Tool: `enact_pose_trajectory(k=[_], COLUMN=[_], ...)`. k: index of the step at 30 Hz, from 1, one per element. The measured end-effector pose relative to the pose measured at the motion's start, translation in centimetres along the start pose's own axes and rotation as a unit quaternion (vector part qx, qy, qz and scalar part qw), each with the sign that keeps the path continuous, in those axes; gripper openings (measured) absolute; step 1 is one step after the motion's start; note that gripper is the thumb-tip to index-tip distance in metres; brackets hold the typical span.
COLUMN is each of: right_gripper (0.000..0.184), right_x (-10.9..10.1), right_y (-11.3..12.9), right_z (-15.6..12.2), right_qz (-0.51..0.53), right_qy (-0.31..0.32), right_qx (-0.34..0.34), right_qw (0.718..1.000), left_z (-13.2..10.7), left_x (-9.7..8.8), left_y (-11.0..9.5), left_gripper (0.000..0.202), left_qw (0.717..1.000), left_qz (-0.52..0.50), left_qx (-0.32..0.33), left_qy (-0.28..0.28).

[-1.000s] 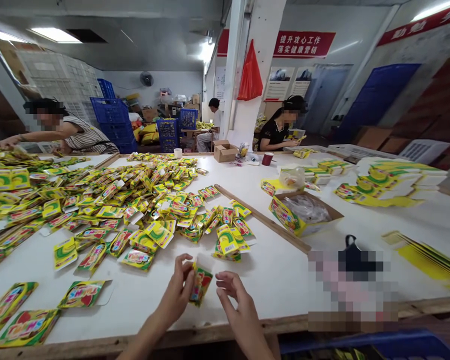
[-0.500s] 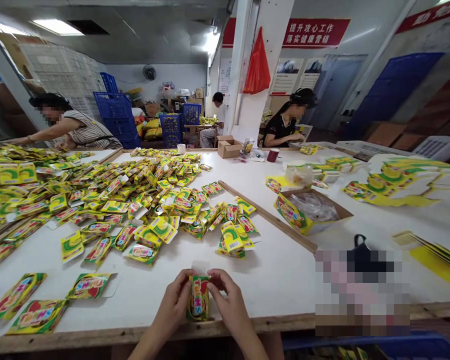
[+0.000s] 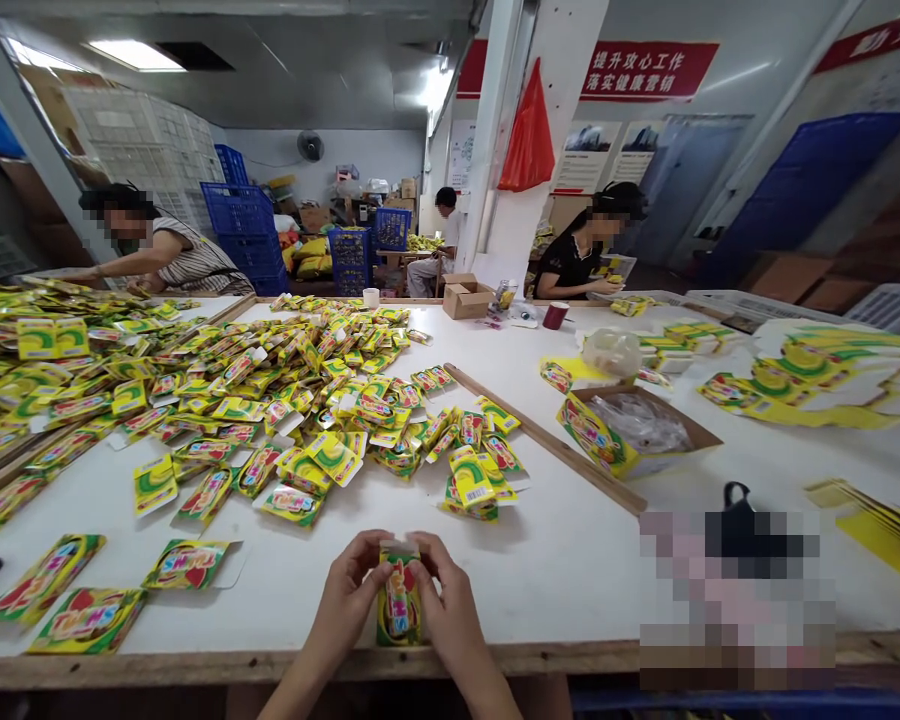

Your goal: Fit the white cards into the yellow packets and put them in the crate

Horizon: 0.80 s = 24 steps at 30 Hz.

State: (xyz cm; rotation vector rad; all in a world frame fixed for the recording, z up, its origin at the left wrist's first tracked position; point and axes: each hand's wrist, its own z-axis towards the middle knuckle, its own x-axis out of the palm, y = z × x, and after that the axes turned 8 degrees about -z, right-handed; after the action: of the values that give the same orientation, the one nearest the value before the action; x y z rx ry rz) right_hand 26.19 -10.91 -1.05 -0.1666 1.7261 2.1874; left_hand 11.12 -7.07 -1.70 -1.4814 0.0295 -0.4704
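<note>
While the left hand [image 3: 352, 582] clamps the small box [image 3: 399, 612] at its ten o'clock, thumb on the printed front, the box sits between both hands, most of that front showing below the thumbs toward six o'clock; the right hand [image 3: 448, 590] clamps it at two o'clock, thumb likewise in front.

The small box [image 3: 399, 612] between my fingers [image 3: 429, 587], at six o'clock, carries a colourful brand word running from T to S, its middle letters too unclear for me to spell; the pack [image 3: 88, 620] at eight o'clock bears similar lettering. Up at one o'clock I read 提升攻心工作 above 落实健康营销, white on a red banner [image 3: 649, 71].
</note>
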Motion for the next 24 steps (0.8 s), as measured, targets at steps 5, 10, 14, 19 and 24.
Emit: enact_pose_trajectory(k=[5,10,14,19,24], right_gripper=[0.015,0.015,0.019,0.02,0.016], right_x=[-0.7,-0.5,-0.4,-0.5,-0.6], right_y=[1.1,1.5,1.8,2.2,1.4], right_z=[0.4,0.7,1.3,1.7,0.8], right_qz=[-0.031,-0.052,-0.088,-0.111,-0.066], right_qy=[0.007,-0.004,-0.015,-0.006,0.01], right_qx=[-0.04,-0.036,-0.006,0.01,-0.004], right_qw=[0.999,0.998,0.996,0.994,0.998], left_z=[-0.3,-0.7,-0.4,0.1,-0.4], left_x=[0.3,0.9,1.3,1.5,0.7], left_y=[-0.7,-0.8,-0.8,-0.8,-0.1], left_gripper=[0.024,0.023,0.023,0.023,0.022], left_qw=[0.997,0.995,0.992,0.99,0.995], left_qz=[0.078,0.083,0.101,0.108,0.09], left_qx=[0.019,0.012,0.009,0.019,0.001], left_qy=[-0.01,-0.051,-0.076,-0.087,-0.054])
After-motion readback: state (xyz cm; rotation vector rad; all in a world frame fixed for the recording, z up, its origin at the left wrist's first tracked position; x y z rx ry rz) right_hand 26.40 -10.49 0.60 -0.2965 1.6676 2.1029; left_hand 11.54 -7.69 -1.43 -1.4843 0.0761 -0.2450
